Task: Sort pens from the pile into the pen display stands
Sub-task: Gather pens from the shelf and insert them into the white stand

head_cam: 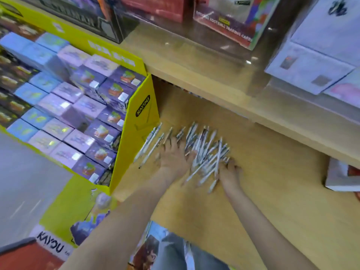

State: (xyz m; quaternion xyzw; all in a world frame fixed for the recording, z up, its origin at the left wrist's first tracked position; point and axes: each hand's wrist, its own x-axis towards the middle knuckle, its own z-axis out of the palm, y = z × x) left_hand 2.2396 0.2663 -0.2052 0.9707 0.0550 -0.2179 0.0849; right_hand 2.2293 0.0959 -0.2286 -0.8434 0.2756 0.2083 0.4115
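A pile of several white pens point(206, 147) lies on a low wooden shelf point(272, 182). My left hand point(175, 156) rests flat on the left part of the pile, fingers spread over the pens. My right hand point(229, 170) touches the pile's right near edge, its fingers partly under or against the pens; the blur hides whether they curl round any. A few loose pens point(150, 145) lie apart to the left, beside the yellow stand. No pen display stand is in view.
A yellow cardboard display stand point(136, 121) full of small card boxes point(81, 114) rises left of the pile. An upper wooden shelf point(214, 80) overhangs the back, carrying boxed goods. A white box point(341, 176) sits at the right edge of the low shelf.
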